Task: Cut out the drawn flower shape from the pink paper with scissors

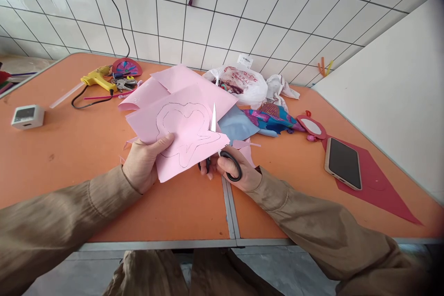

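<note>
My left hand [143, 159] pinches the lower left edge of a pink sheet [180, 122], its thumb lying on top. A curvy double outline is drawn on the sheet in dark line. My right hand [239, 169] has its fingers in the black handles of a pair of scissors [213, 118]. One blade shows above the sheet near the right end of the outline; the other is hidden beneath. More pink material lies folded behind the sheet, and a pink scrap [244, 148] is beside my right hand.
A yellow glue gun [99, 78] with a cord, keys [125, 84] and a white box [27, 116] are on the left. Behind are a plastic bag [243, 84] and blue patterned fabric [277, 120]. A phone [344, 163] rests on red material [379, 194] at right.
</note>
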`<state>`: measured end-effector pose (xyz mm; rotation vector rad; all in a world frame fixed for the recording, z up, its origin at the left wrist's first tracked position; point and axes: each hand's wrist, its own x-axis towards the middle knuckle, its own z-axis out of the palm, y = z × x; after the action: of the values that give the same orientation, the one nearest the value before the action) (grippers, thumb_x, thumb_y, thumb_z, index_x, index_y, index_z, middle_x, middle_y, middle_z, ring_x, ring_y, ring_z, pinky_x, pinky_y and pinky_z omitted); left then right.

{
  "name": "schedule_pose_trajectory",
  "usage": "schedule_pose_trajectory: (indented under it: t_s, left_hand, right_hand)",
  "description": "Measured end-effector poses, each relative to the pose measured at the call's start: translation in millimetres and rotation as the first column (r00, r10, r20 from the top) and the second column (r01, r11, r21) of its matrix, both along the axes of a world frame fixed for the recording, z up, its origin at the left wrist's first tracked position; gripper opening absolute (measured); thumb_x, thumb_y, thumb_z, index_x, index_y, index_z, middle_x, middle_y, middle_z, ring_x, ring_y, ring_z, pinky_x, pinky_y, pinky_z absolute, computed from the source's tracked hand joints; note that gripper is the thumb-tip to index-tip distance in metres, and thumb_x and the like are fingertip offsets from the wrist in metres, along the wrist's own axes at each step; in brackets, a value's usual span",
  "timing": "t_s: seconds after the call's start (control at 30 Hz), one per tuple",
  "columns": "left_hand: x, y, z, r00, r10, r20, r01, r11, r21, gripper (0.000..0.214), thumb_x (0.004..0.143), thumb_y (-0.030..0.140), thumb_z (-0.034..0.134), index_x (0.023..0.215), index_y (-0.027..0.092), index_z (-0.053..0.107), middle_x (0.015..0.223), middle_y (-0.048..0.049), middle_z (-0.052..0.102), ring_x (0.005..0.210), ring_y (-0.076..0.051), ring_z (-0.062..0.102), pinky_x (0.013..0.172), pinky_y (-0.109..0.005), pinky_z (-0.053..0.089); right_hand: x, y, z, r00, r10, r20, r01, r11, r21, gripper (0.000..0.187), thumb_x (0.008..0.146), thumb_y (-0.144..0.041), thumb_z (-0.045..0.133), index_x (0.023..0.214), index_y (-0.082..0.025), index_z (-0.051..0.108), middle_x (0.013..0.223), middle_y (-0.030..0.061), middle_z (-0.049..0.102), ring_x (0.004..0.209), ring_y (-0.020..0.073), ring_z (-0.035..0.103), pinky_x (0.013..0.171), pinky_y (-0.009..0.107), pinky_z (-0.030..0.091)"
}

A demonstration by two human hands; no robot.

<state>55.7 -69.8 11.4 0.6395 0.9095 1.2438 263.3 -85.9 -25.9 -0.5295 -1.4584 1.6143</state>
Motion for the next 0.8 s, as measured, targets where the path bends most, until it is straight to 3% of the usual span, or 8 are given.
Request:
schedule_pose_trajectory:
  t_s: [0.2, 0.47, 0.8]
  left_hand:
    - [-0.9, -0.1, -1.0, 1.0, 0.015, -0.013, -0.015, 1.0, -0.008, 0.045, 0.07, 0.016, 0.085, 0.112, 0.01, 0.074, 0.102, -0.0133, 0.079, 0.089, -0.028, 0.076, 0.074, -0.034, 0.064]
    - [-1.4, -0.3, -1.0, 1.0, -0.002, -0.006, 0.002, 1.0, 0.003, 0.045, 0.07, 0.017, 0.086, 0.113, 0.011, 0.074, 0.101, -0.0123, 0.079, 0.092, -0.029, 0.075, 0.078, -0.035, 0.064]
    - [-1.4, 1.6, 1.9, 1.0, -0.006, -0.005, 0.006, 1.0, -0.006, 0.035, 0.07, 0.014, 0.085, 0.103, 0.011, 0.076, 0.098, -0.0126, 0.079, 0.09, -0.029, 0.076, 0.078, -0.036, 0.065]
  right_hand:
    - [1.2, -0.9, -0.3, 1.0, -0.023, -0.003, 0.023, 0.999, -0.034, 0.04, 0.09, -0.05, 0.063, 0.113, -0.017, 0.06, 0.092, 0.0075, 0.065, 0.075, 0.0152, 0.062, 0.059, 0.026, 0.048]
    - [3.9, -0.7, 0.4, 0.999, 0.005, 0.038, -0.007, 0.999, 0.037, 0.045, 0.092, -0.054, 0.057, 0.116, -0.016, 0.058, 0.099, 0.0115, 0.064, 0.09, 0.0215, 0.063, 0.067, 0.032, 0.051]
    - [2.0, -2.2, 0.1, 0.995, -0.059, 0.081, 0.058, 0.998, 0.016, 0.051, 0.089, -0.06, 0.058, 0.117, -0.018, 0.057, 0.101, 0.0113, 0.065, 0.089, 0.0214, 0.062, 0.067, 0.033, 0.05]
